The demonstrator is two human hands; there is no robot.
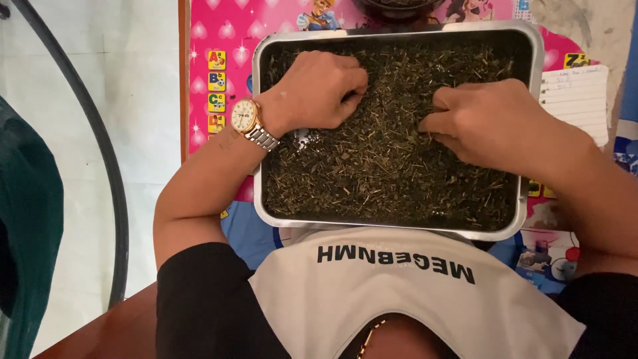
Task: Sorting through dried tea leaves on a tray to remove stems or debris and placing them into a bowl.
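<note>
**Metal tray of dried plant matter, 2 hands at work in it**

Item 1: rectangular metal tray (535, 53), rounded corners, lying on a pink illustrated mat (226, 33) directly in front of the person. Contents: dried herb (372, 166), dark green-brown, loose leaf fragments and thin stems, covering nearly the whole tray floor.

Item 2: left hand (316, 90), in the tray's upper left part, resting on the herb. Fingers curled inward toward the palm, loosely closed; whether any herb is caught under them cannot be told. Wrist carries a gold-coloured wristwatch (247, 118) with a metal band, lying over the tray's left rim.

Item 3: right hand (495, 119), in the tray's upper right part, knuckles up, fingertips drawn together and pressed down into the herb. Whether a pinch is held cannot be told.

Item 4: lined paper sheet (577, 100), just right of the tray, on the mat.

Item 5: dark bowl (399, 8), partly out of view beyond the tray's far rim.
</note>
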